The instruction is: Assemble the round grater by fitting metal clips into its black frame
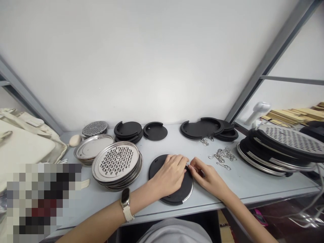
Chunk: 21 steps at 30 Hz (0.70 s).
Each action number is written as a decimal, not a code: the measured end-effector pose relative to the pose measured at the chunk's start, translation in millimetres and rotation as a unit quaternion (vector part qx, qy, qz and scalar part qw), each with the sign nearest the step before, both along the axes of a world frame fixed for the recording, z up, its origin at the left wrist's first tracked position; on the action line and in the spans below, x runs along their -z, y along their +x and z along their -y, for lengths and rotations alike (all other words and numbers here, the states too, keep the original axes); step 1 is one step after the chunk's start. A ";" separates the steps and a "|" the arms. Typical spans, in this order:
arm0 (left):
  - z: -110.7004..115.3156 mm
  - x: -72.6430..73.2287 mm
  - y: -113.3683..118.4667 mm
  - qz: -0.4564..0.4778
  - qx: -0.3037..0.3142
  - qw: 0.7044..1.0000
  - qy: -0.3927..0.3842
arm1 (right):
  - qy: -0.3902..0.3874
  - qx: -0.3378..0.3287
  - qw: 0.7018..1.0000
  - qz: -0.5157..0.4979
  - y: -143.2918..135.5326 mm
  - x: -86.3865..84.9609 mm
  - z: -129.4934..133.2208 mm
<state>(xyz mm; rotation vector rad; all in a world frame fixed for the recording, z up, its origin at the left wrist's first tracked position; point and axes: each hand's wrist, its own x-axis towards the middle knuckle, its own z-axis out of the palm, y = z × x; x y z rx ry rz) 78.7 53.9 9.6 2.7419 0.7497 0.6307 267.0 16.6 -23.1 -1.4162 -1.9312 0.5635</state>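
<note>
A black round holder [161, 162] lies flat near the table's front edge, with a strip of silver metal rim showing at its lower right. My left hand [172, 173] is laid over it, fingers curled together and gripping its right side. At that same edge my right hand [206, 175] pinches thumb and forefinger on a small metal piece, which looks like a wire clip, mostly hidden by the fingertips. Several loose wire clips [222, 155] lie in a pile to the right. Left of the holder is a stack of round metal grater plates [117, 160].
Behind stand more black holders [128, 130], a single one [155, 131], and another group [201, 129]. Finished-looking grater discs [291, 140] are stacked at right. Plain metal discs [95, 147] sit left, beside a cream bag [27, 138]. Grey posts [270, 50] frame the table.
</note>
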 end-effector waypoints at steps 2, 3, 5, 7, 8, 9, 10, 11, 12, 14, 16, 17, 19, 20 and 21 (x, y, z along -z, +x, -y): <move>-0.1 0.2 -0.1 0.000 0.003 1.000 0.001 | 0.002 0.003 1.000 0.003 0.6 0.4 -0.1; -0.2 0.3 -0.2 0.000 0.004 1.000 0.001 | 0.002 0.003 1.000 0.005 0.9 0.7 -0.1; -0.5 0.5 -0.2 0.001 0.007 1.000 -0.002 | 0.000 0.003 1.000 0.006 1.2 1.1 0.0; -0.9 0.9 -0.2 0.001 0.011 1.000 -0.003 | -0.003 0.002 1.000 0.006 1.6 1.7 -0.1; -1.1 1.1 -0.1 0.002 0.013 1.000 -0.004 | -0.005 0.001 1.000 0.006 1.9 2.1 -0.2; -1.2 1.3 -0.1 0.003 0.015 1.000 -0.004 | -0.008 -0.001 1.000 0.006 2.1 2.6 -0.3; -1.4 1.6 0.1 0.004 0.016 1.000 -0.005 | -0.010 -0.004 1.000 0.007 2.4 3.1 -0.5; -1.6 1.9 0.2 0.004 0.017 1.000 -0.007 | -0.011 -0.007 1.000 0.009 2.6 3.5 -0.7; -1.7 2.2 0.3 0.006 0.017 1.000 -0.009 | -0.011 -0.011 1.000 0.010 2.7 3.8 -0.8; -2.0 2.6 0.5 0.008 0.020 1.000 -0.014 | -0.011 -0.020 1.000 0.010 2.7 4.0 -0.8; -2.1 2.6 0.6 0.011 0.026 0.999 -0.022 | -0.014 -0.032 0.999 0.006 2.3 3.4 -0.3; -2.1 2.5 0.5 0.012 0.029 0.999 -0.027 | -0.017 -0.037 0.999 0.003 2.1 3.0 0.1; -1.8 2.0 0.3 0.014 0.030 0.999 -0.038 | -0.021 -0.045 0.999 -0.002 1.8 2.3 0.9; -1.7 1.9 0.1 0.014 0.028 0.999 -0.044 | -0.022 -0.045 0.999 -0.002 1.7 2.1 1.2; -1.5 1.8 -0.1 0.016 0.026 0.998 -0.050 | -0.021 -0.045 0.999 -0.002 1.8 2.0 1.5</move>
